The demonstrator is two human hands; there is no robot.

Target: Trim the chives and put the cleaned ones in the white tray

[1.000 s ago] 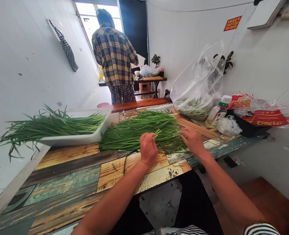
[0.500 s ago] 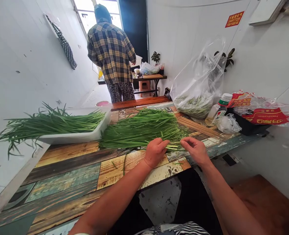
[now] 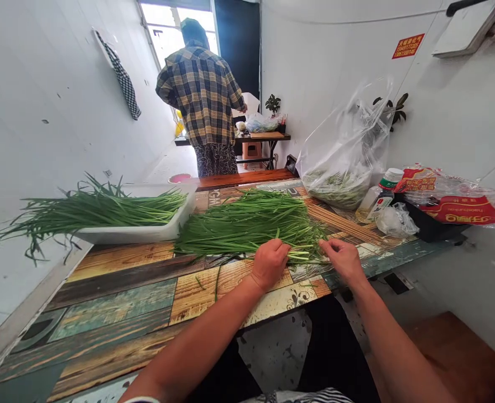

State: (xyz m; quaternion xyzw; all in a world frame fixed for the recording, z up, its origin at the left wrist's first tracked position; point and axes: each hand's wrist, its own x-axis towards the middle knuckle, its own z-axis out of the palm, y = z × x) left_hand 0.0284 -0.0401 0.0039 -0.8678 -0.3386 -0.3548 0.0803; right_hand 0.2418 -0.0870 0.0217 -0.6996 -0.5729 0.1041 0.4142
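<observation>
My left hand (image 3: 271,263) is closed around a small bunch of garlic chives, whose pale stem ends (image 3: 300,255) poke out to the right past the thumb. Just beyond those ends, my right hand (image 3: 343,260) is pinched, thumb against fingers. Whatever sits between its fingertips is too small to make out. Behind both hands lies a broad pile of garlic chives (image 3: 247,221), stems pointing right. More chives (image 3: 117,210) fill a white tray (image 3: 146,233) on the left, their leaves hanging over its side.
Thin wooden skewers (image 3: 343,224) lie right of the pile. Beyond them stand a clear plastic bag (image 3: 339,162) with greens, a bottle (image 3: 379,193), a crumpled bag (image 3: 397,219) and red packaging (image 3: 465,208). A person in a plaid shirt (image 3: 205,95) stands at a far table.
My right hand has drawn slightly right, widening the gap from the stem ends. My left hand keeps its grip. The whole view has shifted a little.
</observation>
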